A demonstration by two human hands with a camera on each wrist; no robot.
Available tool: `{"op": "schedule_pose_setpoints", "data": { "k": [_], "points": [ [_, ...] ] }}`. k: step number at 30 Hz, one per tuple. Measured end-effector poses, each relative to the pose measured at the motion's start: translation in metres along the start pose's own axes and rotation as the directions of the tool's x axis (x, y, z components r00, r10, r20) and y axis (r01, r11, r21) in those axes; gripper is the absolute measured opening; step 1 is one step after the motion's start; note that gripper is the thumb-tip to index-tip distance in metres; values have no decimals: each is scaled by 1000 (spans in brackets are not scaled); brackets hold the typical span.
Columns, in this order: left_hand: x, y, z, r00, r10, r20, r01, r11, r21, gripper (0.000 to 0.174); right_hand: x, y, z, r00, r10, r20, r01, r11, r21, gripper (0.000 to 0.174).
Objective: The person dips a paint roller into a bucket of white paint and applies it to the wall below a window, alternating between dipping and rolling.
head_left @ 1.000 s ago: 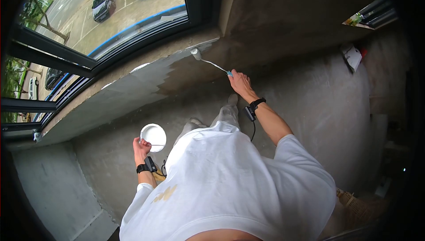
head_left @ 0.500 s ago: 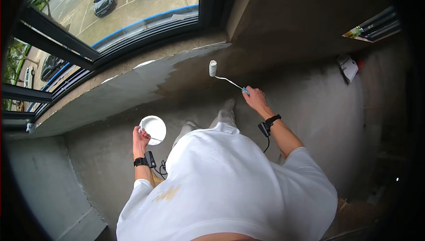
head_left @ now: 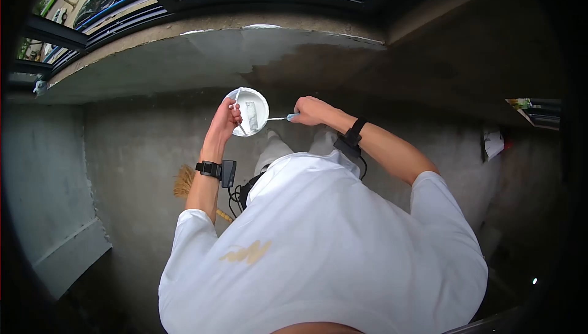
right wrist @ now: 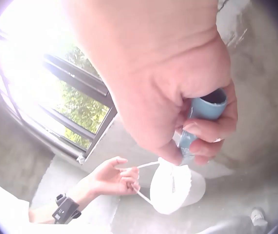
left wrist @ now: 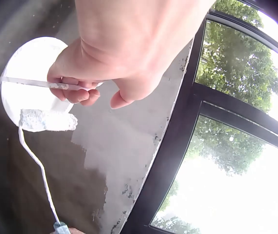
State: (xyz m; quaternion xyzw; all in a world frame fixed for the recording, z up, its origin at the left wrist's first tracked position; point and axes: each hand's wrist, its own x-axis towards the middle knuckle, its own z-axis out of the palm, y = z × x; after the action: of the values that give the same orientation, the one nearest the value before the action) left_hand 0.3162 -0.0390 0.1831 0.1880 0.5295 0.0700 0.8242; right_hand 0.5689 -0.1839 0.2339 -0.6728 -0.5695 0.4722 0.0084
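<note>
My left hand grips the thin bail handle of a white paint bucket, its fingers curled round the bail. In my right hand is the blue handle of a small paint roller, with fingers wrapped about it. The roller's paint-covered sleeve overlaps the bucket's mouth in the head view. From the left wrist, the sleeve shows at the bucket's rim, its thin bent wire running down to the blue grip. White paint coats the bucket's inside.
Ahead stands a low wall under a dark-framed window, pale grey on the left and dark brown on the right. A straw broom lies near my left forearm. A white object sits far right.
The roller has left the wall's top edge and come down and left to the bucket. My left hand has brought the bucket up and to the right. The head view has turned.
</note>
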Motion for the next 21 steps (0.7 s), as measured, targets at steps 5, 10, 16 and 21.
{"op": "schedule_pose_setpoints", "data": {
  "k": [5, 10, 16, 21],
  "points": [
    [-4, -3, 9, 995, 39, 88, -37, 999, -16, 19, 36, -21, 19, 994, 93, 48, -92, 996, -20, 36],
    [-10, -2, 11, 996, 41, 75, -38, 998, -41, 20, 33, -33, 21, 995, 93, 30, -94, 996, 6, 28],
    [-2, -4, 2, 999, 25, 44, -21, 996, -90, 23, -3, -38, 27, 992, 27, -120, -34, 998, -58, 23],
    [-4, 2, 0, 1000, -9, 20, 12, 994, -109, 25, -36, -32, 36, 966, -5, -259, -17, 997, -81, 18]
  ]
}}
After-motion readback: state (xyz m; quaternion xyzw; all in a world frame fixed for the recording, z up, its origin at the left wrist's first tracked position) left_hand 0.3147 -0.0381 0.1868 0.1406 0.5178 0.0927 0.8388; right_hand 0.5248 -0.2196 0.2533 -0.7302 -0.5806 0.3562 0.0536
